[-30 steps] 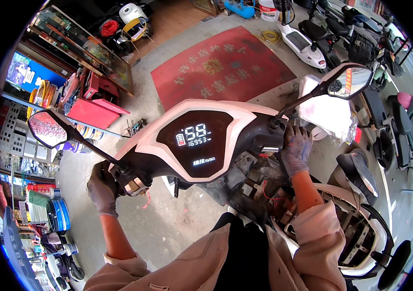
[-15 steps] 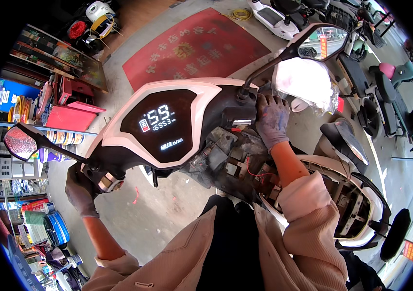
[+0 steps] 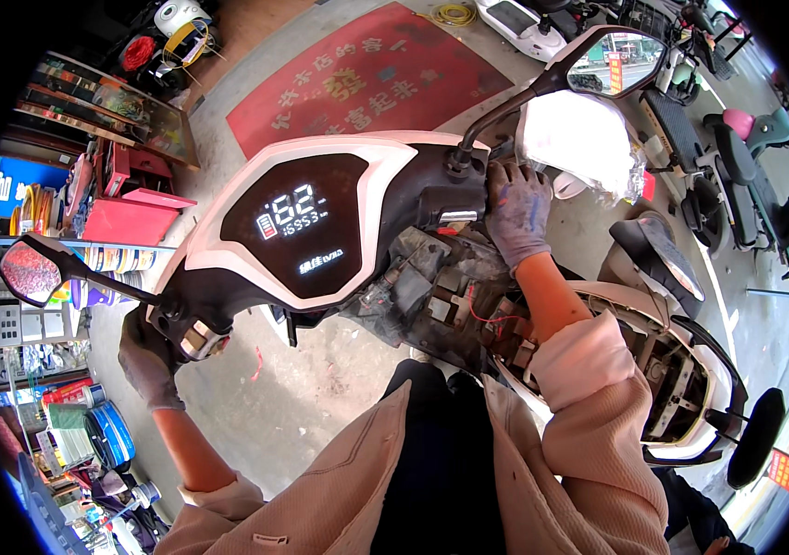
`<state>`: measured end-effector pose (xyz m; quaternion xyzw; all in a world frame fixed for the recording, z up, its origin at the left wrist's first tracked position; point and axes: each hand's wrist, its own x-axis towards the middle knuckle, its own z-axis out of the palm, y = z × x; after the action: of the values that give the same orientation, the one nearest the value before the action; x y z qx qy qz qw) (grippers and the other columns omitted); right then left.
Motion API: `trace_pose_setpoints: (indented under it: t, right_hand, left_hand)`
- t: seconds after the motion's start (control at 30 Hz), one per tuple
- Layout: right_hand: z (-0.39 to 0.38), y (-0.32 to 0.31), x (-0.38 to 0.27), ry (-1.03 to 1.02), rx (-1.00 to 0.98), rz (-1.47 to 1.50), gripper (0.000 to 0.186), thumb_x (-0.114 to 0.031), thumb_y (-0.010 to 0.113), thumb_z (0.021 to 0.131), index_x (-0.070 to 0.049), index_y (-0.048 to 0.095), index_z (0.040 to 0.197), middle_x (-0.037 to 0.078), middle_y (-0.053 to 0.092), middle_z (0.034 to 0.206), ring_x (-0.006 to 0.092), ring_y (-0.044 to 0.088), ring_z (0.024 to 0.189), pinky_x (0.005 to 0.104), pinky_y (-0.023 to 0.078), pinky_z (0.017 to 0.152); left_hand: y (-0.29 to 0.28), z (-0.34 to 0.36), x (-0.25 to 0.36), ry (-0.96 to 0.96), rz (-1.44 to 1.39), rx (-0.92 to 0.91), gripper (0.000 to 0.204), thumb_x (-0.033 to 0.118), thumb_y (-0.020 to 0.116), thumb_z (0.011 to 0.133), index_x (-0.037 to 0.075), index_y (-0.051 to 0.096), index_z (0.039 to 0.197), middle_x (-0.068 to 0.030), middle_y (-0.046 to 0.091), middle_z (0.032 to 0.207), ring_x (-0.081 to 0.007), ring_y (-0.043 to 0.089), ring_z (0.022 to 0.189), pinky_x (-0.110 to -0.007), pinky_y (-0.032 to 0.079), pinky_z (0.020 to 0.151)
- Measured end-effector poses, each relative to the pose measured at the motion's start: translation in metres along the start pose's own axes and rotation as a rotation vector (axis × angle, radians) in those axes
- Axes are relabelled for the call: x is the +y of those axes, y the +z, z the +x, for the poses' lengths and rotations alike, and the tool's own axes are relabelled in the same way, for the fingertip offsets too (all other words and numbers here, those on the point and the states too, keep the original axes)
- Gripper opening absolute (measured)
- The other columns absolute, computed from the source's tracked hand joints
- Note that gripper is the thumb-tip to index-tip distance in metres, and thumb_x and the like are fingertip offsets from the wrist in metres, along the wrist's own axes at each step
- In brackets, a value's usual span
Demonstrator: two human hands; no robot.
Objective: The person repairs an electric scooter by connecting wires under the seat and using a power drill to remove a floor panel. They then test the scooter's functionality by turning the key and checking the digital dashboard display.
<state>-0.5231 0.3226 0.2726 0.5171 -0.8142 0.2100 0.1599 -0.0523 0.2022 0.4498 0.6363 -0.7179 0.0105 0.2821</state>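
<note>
A white and black electric scooter handlebar cover (image 3: 192, 252) spans the view in front of me, its dark display panel (image 3: 292, 217) lit with white digits and a battery symbol. My left hand (image 3: 147, 363), in a grey glove, is closed round the left handlebar grip beside the switch block (image 3: 203, 339). Round the right grip, below the stem of the right mirror (image 3: 618, 65), my gloved right hand (image 3: 516, 215) is closed as well. Both grips are mostly hidden under the gloves. Beneath the right forearm, exposed wiring and electrical parts (image 3: 445, 301) show, with a thin red wire among them.
A red mat (image 3: 366, 83) lies on the floor ahead. Shelves with tools and a red toolbox (image 3: 130, 217) stand at left. Parked scooters (image 3: 737, 157) line the right, near a scooter (image 3: 672, 398) with its body opened. Another person's hand (image 3: 716, 546) shows at the lower right.
The large digits on the display have changed. The handlebar and mirrors sit slightly higher in the picture. Both hands keep their hold on the grips.
</note>
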Motion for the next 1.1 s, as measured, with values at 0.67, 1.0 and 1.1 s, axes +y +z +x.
trace_pose_setpoints:
  t: [0.67, 1.0, 1.1]
  right_hand:
    - [0.002, 0.002, -0.003, -0.011, -0.009, 0.050, 0.027, -0.013, 0.062, 0.075, -0.011, 0.061, 0.102, 0.009, 0.064, 0.099, 0.0297, 0.059, 0.098, 0.0450, 0.044, 0.084]
    - [0.001, 0.004, 0.002, -0.004, 0.005, 0.042, 0.026, -0.015, 0.061, 0.077, -0.011, 0.061, 0.103, 0.009, 0.064, 0.101, 0.0292, 0.058, 0.099, 0.0447, 0.044, 0.086]
    - [0.003, 0.002, 0.000, 0.001, -0.011, 0.050, 0.026, -0.015, 0.061, 0.078, -0.012, 0.061, 0.104, 0.009, 0.064, 0.102, 0.0290, 0.058, 0.100, 0.0445, 0.044, 0.086]
  left_hand:
    - [0.002, 0.001, -0.013, -0.055, 0.014, 0.040, 0.018, 0.016, 0.058, 0.089, 0.009, 0.070, 0.100, -0.0162, 0.070, 0.092, -0.0312, 0.069, 0.086, -0.038, 0.051, 0.073]
    - [-0.002, -0.005, 0.020, -0.034, 0.098, 0.056, 0.016, 0.012, 0.059, 0.088, 0.007, 0.068, 0.100, -0.0163, 0.070, 0.093, -0.0317, 0.068, 0.088, -0.037, 0.051, 0.075]
    - [-0.001, 0.000, -0.001, -0.020, -0.017, 0.062, 0.016, 0.009, 0.059, 0.086, 0.006, 0.067, 0.100, -0.0150, 0.070, 0.094, -0.0315, 0.068, 0.090, -0.037, 0.051, 0.076]
